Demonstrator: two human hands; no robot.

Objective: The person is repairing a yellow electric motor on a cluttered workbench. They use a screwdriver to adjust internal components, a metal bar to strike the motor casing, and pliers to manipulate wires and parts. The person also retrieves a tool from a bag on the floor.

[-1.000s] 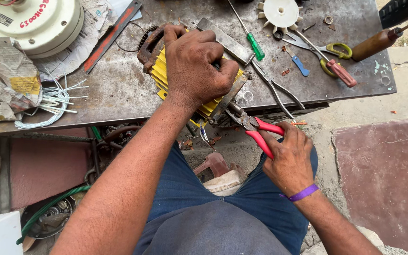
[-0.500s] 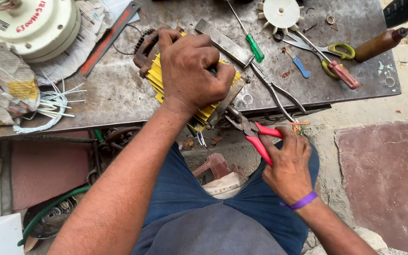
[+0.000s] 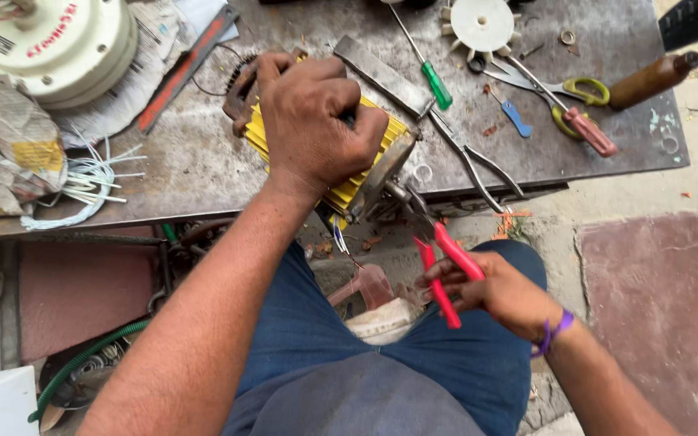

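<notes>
Gripping yellow motor (image 3: 369,165) (red pliers (image 3: 442,266))

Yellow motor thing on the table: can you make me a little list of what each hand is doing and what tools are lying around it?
left hand: pressed down on top of the yellow finned motor at the table's near edge
right hand: grip closed around red-handled pliers
pliers' tip: at the motor's near end
table: worn grey metal
tools nearby: green-handled screwdriver, yellow-handled scissors, flat metal file
other parts: white plastic fan wheel, white round housing, white wire bundle
</notes>
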